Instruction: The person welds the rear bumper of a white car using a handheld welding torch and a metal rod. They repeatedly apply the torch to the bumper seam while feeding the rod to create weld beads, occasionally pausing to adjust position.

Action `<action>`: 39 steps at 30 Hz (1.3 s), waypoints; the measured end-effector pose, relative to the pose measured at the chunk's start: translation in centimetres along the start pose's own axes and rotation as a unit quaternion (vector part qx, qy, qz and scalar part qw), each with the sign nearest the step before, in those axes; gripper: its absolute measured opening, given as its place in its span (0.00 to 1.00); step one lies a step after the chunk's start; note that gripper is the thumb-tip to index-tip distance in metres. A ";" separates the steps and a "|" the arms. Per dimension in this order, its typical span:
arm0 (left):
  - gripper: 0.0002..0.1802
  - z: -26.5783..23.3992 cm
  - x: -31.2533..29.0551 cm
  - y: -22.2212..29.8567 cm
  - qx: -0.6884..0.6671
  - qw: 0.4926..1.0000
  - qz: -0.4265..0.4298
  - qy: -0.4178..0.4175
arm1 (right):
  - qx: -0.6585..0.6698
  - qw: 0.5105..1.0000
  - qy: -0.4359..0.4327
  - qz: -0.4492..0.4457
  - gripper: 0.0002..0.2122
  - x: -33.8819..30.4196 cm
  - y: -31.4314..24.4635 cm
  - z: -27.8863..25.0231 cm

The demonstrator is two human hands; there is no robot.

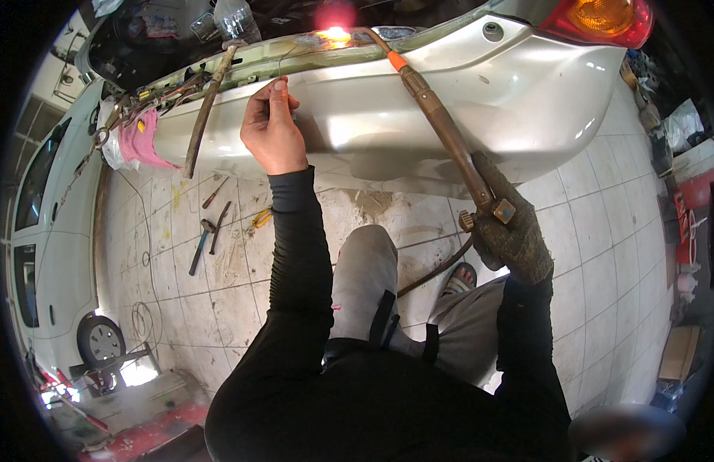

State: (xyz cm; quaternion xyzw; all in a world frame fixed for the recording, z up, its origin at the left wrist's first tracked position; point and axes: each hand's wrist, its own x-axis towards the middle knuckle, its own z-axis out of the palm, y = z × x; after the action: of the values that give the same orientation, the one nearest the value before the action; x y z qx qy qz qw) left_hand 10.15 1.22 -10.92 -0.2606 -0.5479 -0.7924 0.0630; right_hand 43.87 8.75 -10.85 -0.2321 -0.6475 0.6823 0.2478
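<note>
My right hand (511, 223), in a worn, dirty work glove, is wrapped round the handle of a gas welding torch (438, 115). The torch has brass valve knobs, an orange band and a bent tip. At that tip a bright flame (336, 35) glows on the rear body panel (257, 68) of a silver car. My bare left hand (276, 127) is closed in a pinch above the bumper (357, 115), left of the flame. A thin wire (281, 65) seems to rise from its fingertips toward the hot spot; its far end is lost in the glare.
A wooden stick (207, 115) leans across the bumper beside a pink cloth (145, 140). On the tiled floor lie a hammer (201, 245), pliers (261, 218) and a screwdriver (214, 192). The torch hose (438, 268) runs past my legs. A white vehicle (60, 231) stands at left.
</note>
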 end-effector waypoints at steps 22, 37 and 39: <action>0.09 0.2 -0.3 0.5 0.001 1.000 -0.012 0.007 | -0.010 0.999 -0.007 0.034 0.39 0.2 -0.4 -0.7; 0.11 -0.1 -0.1 0.3 -0.001 1.000 -0.005 0.004 | 0.002 0.998 -0.021 0.054 0.35 0.0 -1.1 -0.5; 0.11 -0.1 -0.2 0.4 0.007 1.000 -0.005 0.004 | -0.013 0.999 -0.025 0.040 0.35 0.2 -1.0 -0.7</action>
State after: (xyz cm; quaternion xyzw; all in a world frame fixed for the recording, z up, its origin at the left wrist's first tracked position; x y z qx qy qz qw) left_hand 10.40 0.94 -10.69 -0.2541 -0.5542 -0.7901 0.0636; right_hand 44.19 9.43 -9.88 -0.2439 -0.6524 0.6887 0.2015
